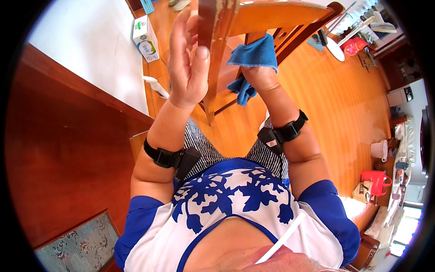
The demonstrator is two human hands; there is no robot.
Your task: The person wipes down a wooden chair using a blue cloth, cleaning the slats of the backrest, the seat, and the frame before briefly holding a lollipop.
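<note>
A varnished wooden chair (278,15) stands in front of me, its worn back post rising between my hands. My left hand (188,64) is beside the left face of that post, fingers extended and thumb apart, with nothing seen in it; whether it touches the wood I cannot tell. A blue cloth (256,51) covers the fingers of my right hand (261,76), which is at the slats below the chair's top rail. Another hanging part of blue cloth shows under that wrist. The right fingers are hidden by the cloth.
At the left are a white wall (91,51), a printed carton (146,39) and a reddish wooden panel (68,146). A white object (156,86) lies near the wall. Wooden floor (333,119) extends right, towards a white round-based stand (334,49), a red bag (373,182) and a bin (379,150).
</note>
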